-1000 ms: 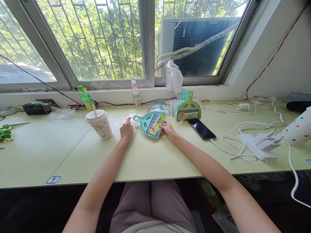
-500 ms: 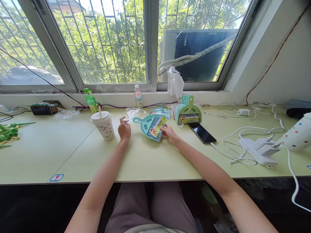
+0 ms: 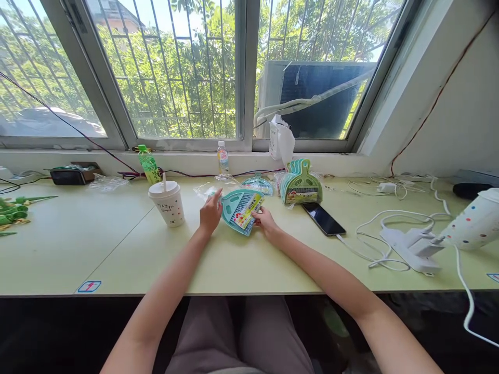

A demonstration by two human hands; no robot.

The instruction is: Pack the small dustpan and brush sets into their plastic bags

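Observation:
A teal mini dustpan with a brush and a yellow label [image 3: 240, 209] lies tilted on the pale green table [image 3: 241, 259]. My right hand [image 3: 265, 220] pinches its lower right edge. My left hand [image 3: 210, 213] is at the dustpan's handle end, hiding the handle, and its fingers close on a clear plastic bag [image 3: 206, 191] there. Behind them lie another teal dustpan in a bag [image 3: 257, 184] and an upright stack of green dustpans [image 3: 302, 182].
A lidded paper cup with a straw [image 3: 168, 203] stands left of my left hand. A phone [image 3: 323, 219] on a cable lies to the right, then a power strip [image 3: 411, 241] with white cables and a polka-dot object [image 3: 473, 224]. Two bottles [image 3: 223, 157] and a carton [image 3: 279, 136] stand by the window.
My left hand picked the clear bag up from the table and brought it right to the dustpan's handle. The right hand kept its hold on the dustpan. My head tilted up a little.

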